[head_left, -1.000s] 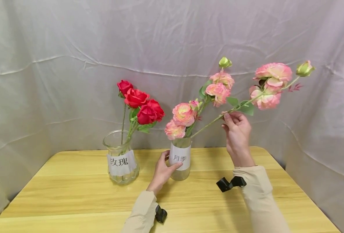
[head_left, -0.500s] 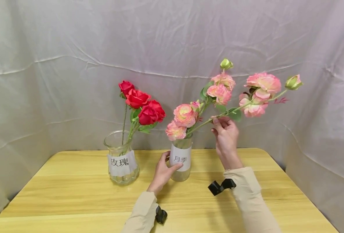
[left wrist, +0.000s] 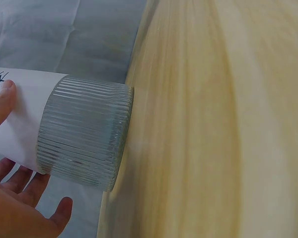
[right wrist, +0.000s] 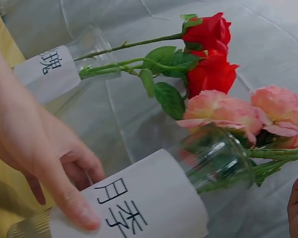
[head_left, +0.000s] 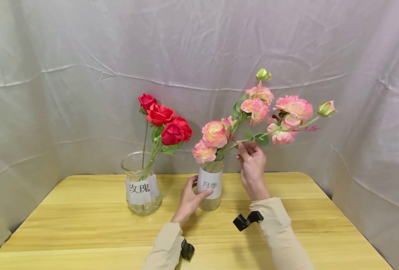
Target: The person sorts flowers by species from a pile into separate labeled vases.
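Note:
My left hand (head_left: 188, 200) holds the ribbed glass vase (head_left: 210, 204), thumb across its white label and fingers around the far side. The left wrist view shows the ribbed vase base (left wrist: 84, 131) upright at the tabletop. My right hand (head_left: 253, 167) pinches the green stem of a pink flower (head_left: 294, 108) between thumb and fingertips. That stem slants down left to the vase mouth, its blooms and green bud leaning right. Other pink flowers (head_left: 214, 134) stand in this vase. In the right wrist view, stems run through the vase neck (right wrist: 213, 158); only part of the right hand shows.
Left of the ribbed vase stands a wider glass vase (head_left: 143, 208) with its own white label, holding several red roses (head_left: 160, 114). Both vases are on a wooden table (head_left: 95, 232). A grey cloth (head_left: 84, 123) hangs behind.
My right hand has moved left and down, bringing the pinched pink flower closer to the vase, with its blooms lower. The left hand keeps its hold on the vase.

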{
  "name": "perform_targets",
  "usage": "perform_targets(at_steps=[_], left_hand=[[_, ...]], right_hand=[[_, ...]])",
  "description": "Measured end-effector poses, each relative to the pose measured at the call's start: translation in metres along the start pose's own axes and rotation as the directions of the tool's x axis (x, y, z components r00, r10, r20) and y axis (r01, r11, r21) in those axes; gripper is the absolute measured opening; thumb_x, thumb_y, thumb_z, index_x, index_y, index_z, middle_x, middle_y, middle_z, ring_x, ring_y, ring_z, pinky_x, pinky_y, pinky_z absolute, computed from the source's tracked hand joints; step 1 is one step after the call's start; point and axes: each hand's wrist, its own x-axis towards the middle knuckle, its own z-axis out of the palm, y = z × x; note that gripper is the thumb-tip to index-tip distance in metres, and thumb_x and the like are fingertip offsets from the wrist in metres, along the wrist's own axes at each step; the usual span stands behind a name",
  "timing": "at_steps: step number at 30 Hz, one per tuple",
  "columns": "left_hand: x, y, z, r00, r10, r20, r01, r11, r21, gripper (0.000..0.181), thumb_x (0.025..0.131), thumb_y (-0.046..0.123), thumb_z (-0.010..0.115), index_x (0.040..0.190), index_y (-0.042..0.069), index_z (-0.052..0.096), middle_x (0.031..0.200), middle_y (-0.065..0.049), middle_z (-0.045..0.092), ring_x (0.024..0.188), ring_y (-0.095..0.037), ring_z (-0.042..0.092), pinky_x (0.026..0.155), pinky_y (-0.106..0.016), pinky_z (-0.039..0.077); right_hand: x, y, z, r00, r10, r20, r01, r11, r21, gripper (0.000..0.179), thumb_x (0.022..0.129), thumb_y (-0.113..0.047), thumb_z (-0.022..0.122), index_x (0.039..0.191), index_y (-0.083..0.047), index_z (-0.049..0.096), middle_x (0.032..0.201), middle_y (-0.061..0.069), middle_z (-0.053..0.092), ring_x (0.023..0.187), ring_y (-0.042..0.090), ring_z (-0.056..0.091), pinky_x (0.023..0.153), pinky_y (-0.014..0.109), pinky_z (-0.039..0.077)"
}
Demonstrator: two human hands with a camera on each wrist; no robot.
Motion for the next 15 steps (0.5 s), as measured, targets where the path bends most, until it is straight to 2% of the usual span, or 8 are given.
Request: perform_targets(at_steps=[6, 15], left_hand=[[0.0, 0.001, 0.0, 1.0, -0.011, 0.004, 0.011, 1.0, 0.003, 0.067, 0.081, 0.02, 0.079, 0.136, 0.0, 0.044, 0.136, -0.02, 0.049, 0.127, -0.039, 0.043, 0.103, -0.053, 0.036], [-0.001, 0.0, 0.0, 1.0, -0.009, 0.005, 0.009, 1.0, 0.005, 0.067, 0.082, 0.02, 0.078, 0.136, 0.0, 0.044, 0.136, -0.02, 0.049, 0.126, -0.039, 0.043, 0.103, -0.053, 0.036]], right_hand=[[-0.003, 0.011, -0.001, 1.0, 0.001, 0.005, -0.001, 1.0, -0.026, 0.02, 0.091, 0.011, 0.057, 0.083, -0.008, 0.056, 0.081, 0.001, 0.064, 0.07, 0.008, 0.056, 0.056, 0.017, 0.045], [-0.005, 0.025, -0.002, 0.999, -0.041, 0.023, 0.042, 0.997, -0.062, 0.022, 0.09, 0.012, 0.058, 0.082, -0.009, 0.059, 0.077, -0.001, 0.063, 0.067, 0.008, 0.054, 0.056, 0.017, 0.046]])
